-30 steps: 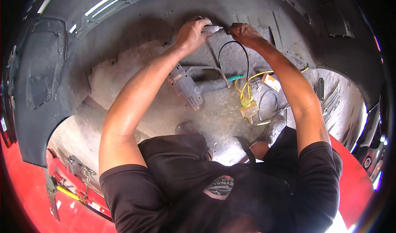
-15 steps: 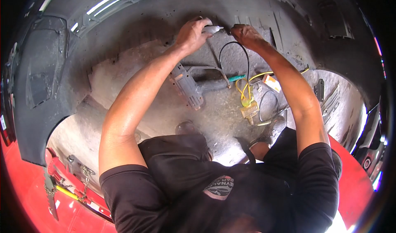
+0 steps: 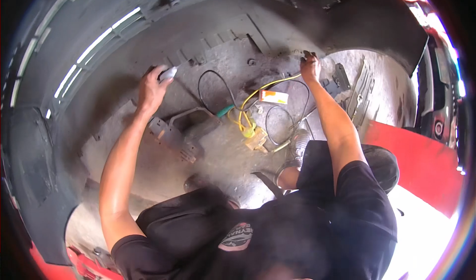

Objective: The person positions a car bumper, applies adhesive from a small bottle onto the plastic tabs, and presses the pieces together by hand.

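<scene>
My left hand [image 3: 152, 91] is closed around a small white bottle [image 3: 169, 73] with a narrow nozzle tip, held near the tabbed lower edge of a large dark grey bumper cover [image 3: 218, 24]. Farther right, my right hand [image 3: 310, 69] is at the same edge, close to where the wheel-arch curve begins. Its fingers are bent together against the bumper; whatever they pinch is hidden.
On the concrete floor lie a yellow cord with a yellow outlet block [image 3: 256, 138], a black cable [image 3: 218, 74], a white and orange box [image 3: 273, 97] and a grey plastic bracket [image 3: 171, 138]. Red panels [image 3: 416, 156] stand at the right.
My hands have moved apart: the left, with the white bottle, is away from the right, which has moved along the bumper edge toward the wheel arch. The view has turned rightward.
</scene>
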`<act>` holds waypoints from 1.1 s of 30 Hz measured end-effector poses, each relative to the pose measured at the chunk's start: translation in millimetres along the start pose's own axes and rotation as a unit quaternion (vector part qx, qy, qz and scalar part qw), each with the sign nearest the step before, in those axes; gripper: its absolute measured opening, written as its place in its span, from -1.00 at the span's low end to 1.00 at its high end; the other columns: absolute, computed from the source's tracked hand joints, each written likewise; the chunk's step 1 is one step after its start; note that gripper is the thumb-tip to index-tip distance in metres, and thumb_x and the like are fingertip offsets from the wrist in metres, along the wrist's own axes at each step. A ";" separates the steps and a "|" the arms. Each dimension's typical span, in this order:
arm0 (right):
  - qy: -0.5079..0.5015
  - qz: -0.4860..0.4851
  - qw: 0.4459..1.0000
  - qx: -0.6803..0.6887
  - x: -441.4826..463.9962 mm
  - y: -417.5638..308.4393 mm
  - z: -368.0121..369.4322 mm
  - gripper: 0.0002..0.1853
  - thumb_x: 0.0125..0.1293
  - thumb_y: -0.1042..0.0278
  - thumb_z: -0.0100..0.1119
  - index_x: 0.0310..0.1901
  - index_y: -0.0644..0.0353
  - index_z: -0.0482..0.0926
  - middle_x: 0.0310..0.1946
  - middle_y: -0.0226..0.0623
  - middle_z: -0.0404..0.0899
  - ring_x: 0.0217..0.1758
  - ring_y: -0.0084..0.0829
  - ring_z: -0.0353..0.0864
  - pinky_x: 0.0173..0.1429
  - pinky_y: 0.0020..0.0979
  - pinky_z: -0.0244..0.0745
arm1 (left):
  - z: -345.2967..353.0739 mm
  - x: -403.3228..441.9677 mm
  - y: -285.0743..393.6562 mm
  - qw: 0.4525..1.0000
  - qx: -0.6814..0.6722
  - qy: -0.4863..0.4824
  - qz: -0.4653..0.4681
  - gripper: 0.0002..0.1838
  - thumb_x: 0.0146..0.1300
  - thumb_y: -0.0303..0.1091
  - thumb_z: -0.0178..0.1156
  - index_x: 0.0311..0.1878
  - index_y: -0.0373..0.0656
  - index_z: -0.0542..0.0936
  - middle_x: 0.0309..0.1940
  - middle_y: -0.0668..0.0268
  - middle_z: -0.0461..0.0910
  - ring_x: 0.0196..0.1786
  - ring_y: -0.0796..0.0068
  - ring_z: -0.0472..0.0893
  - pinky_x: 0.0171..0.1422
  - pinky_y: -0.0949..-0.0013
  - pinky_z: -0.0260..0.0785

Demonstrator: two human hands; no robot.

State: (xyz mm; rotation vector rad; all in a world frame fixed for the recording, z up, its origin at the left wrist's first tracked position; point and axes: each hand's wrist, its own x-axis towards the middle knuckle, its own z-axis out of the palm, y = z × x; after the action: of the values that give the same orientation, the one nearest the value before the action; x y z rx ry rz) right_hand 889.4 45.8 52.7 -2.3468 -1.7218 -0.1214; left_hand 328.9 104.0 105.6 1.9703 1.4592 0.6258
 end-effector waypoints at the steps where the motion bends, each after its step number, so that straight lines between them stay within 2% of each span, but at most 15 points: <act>1: -0.015 0.017 0.999 0.028 -0.2 21.7 2.2 -0.64 0.27 0.35 0.26 0.10 0.16 0.69 0.10 -0.03 0.64 0.23 0.00 0.57 0.32 -0.12 0.50 | 1.6 0.7 -0.2 1.000 0.010 0.006 0.004 -0.61 0.20 -0.45 0.42 0.10 -0.28 0.63 -0.04 0.09 0.70 -0.02 0.17 0.69 0.09 0.22 0.49; 2: -0.030 0.033 0.997 0.057 1.0 28.6 0.4 -0.63 0.27 0.34 0.26 0.10 0.18 0.69 0.09 -0.02 0.64 0.23 0.00 0.57 0.32 -0.12 0.50 | 0.0 1.7 6.3 1.000 0.004 0.003 -0.007 -0.61 0.20 -0.45 0.42 0.09 -0.29 0.63 -0.05 0.10 0.70 -0.04 0.18 0.69 0.08 0.23 0.49; 4: -0.018 0.000 0.998 0.053 5.8 35.0 4.7 -0.64 0.23 0.35 0.29 0.07 0.21 0.70 0.03 -0.01 0.64 0.16 0.02 0.58 0.27 -0.11 0.51 | -2.7 4.8 19.2 0.999 -0.010 -0.001 -0.033 -0.61 0.19 -0.46 0.42 0.09 -0.29 0.64 -0.07 0.12 0.70 -0.06 0.22 0.68 0.06 0.26 0.48; 7: 0.000 -0.014 1.000 0.007 12.4 32.3 22.0 -0.67 0.17 0.35 0.34 -0.01 0.22 0.71 -0.05 -0.02 0.63 0.09 0.04 0.57 0.20 -0.09 0.53 | 1.5 11.2 16.1 1.000 -0.028 0.005 -0.010 -0.62 0.18 -0.45 0.43 0.07 -0.29 0.64 -0.09 0.13 0.70 -0.08 0.25 0.68 0.04 0.28 0.48; 9: -0.017 0.022 0.999 -0.024 14.0 28.6 31.4 -0.74 0.08 0.37 0.38 -0.16 0.20 0.71 -0.07 -0.07 0.61 0.07 0.03 0.55 0.14 -0.08 0.53 | 5.9 11.2 15.0 1.000 -0.011 0.014 -0.009 -0.62 0.18 -0.45 0.43 0.07 -0.30 0.65 -0.08 0.11 0.70 -0.08 0.23 0.68 0.05 0.27 0.48; 12: 0.009 -0.007 0.999 -0.033 16.3 16.4 37.3 -0.79 0.06 0.40 0.38 -0.22 0.18 0.71 -0.07 -0.08 0.61 0.07 0.01 0.56 0.13 -0.07 0.53 | 3.7 9.4 22.1 1.000 0.002 -0.002 -0.026 -0.62 0.19 -0.44 0.43 0.07 -0.30 0.65 -0.06 0.07 0.71 -0.06 0.18 0.69 0.09 0.26 0.48; 13: 0.021 -0.008 0.999 -0.035 15.3 11.5 38.1 -0.83 0.07 0.45 0.35 -0.26 0.19 0.70 -0.13 -0.08 0.62 0.04 0.01 0.57 0.11 -0.07 0.53 | 3.5 9.0 26.3 0.999 0.004 -0.013 -0.034 -0.62 0.19 -0.44 0.43 0.08 -0.30 0.65 -0.04 0.05 0.71 -0.05 0.16 0.69 0.10 0.25 0.48; 17: 0.019 -0.101 0.994 0.048 29.4 8.7 37.2 -0.79 0.02 0.54 0.27 -0.24 0.18 0.72 -0.13 -0.11 0.63 0.03 0.04 0.59 0.08 -0.07 0.55 | 8.2 6.9 30.5 0.998 -0.007 -0.031 -0.054 -0.59 0.19 -0.43 0.43 0.11 -0.31 0.64 0.00 0.01 0.71 0.03 0.09 0.69 0.16 0.21 0.46; 20: 0.102 -0.130 0.981 0.098 51.3 5.5 46.6 -0.70 0.04 0.55 0.25 -0.14 0.16 0.73 -0.08 -0.14 0.64 0.02 0.05 0.59 0.08 -0.06 0.55 | 10.6 7.9 28.6 0.999 -0.001 -0.021 -0.041 -0.59 0.20 -0.41 0.43 0.11 -0.31 0.64 -0.01 0.02 0.71 0.03 0.09 0.69 0.15 0.21 0.46; 21: 0.069 -0.145 0.984 0.075 52.8 -5.2 27.8 -0.65 0.11 0.52 0.23 -0.02 0.13 0.71 0.00 -0.19 0.63 0.08 0.01 0.57 0.12 -0.07 0.54 | 9.9 7.8 30.0 0.999 -0.003 -0.014 -0.039 -0.59 0.19 -0.42 0.44 0.10 -0.30 0.64 -0.05 0.03 0.71 -0.04 0.09 0.68 0.10 0.21 0.47; 23: 0.030 -0.175 0.983 0.038 59.4 -8.5 29.0 -0.61 0.13 0.51 0.22 0.03 0.12 0.70 0.03 -0.23 0.61 0.13 -0.03 0.54 0.14 -0.09 0.53 | 8.1 8.4 32.9 0.999 -0.009 -0.002 -0.036 -0.60 0.18 -0.43 0.45 0.08 -0.29 0.63 -0.13 0.03 0.70 -0.17 0.10 0.67 0.00 0.20 0.48; 26: -0.038 -0.201 0.978 0.034 64.7 -6.6 28.6 -0.60 0.16 0.53 0.19 0.07 0.11 0.70 0.08 -0.28 0.59 0.21 -0.13 0.50 0.21 -0.12 0.50 | 7.8 10.3 28.9 1.000 -0.016 0.009 -0.024 -0.60 0.18 -0.43 0.44 0.08 -0.28 0.63 -0.15 0.04 0.70 -0.19 0.12 0.66 -0.01 0.20 0.48; 29: -0.075 -0.252 0.964 0.045 68.0 0.1 18.0 -0.62 0.20 0.53 0.19 0.07 0.10 0.69 0.05 -0.25 0.60 0.18 -0.14 0.54 0.23 -0.13 0.49 | 5.1 12.8 31.8 0.998 0.003 -0.019 -0.064 -0.57 0.19 -0.38 0.45 0.12 -0.28 0.65 -0.01 0.05 0.72 0.04 0.10 0.69 0.17 0.19 0.46; 31: -0.069 -0.283 0.955 0.060 69.1 5.5 15.8 -0.66 0.25 0.49 0.20 0.07 0.11 0.69 0.02 -0.22 0.61 0.16 -0.13 0.56 0.24 -0.13 0.49 | 5.5 14.0 33.8 0.998 -0.005 -0.016 -0.060 -0.58 0.19 -0.38 0.45 0.12 -0.27 0.65 -0.01 0.05 0.72 0.04 0.10 0.69 0.18 0.20 0.46; 33: -0.032 -0.234 0.967 0.096 66.8 4.1 17.6 -0.69 0.28 0.46 0.22 0.05 0.13 0.70 -0.01 -0.20 0.62 0.14 -0.10 0.57 0.23 -0.12 0.50 | 3.7 15.3 35.8 0.998 -0.004 -0.015 -0.062 -0.58 0.19 -0.37 0.45 0.12 -0.26 0.65 0.00 0.05 0.72 0.05 0.10 0.69 0.19 0.21 0.46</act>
State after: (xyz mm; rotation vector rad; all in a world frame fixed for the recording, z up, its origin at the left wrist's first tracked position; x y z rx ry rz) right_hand 912.6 110.9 48.4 -1.7927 -2.1813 0.0430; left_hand 359.9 110.4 128.6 1.8600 1.5440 0.5436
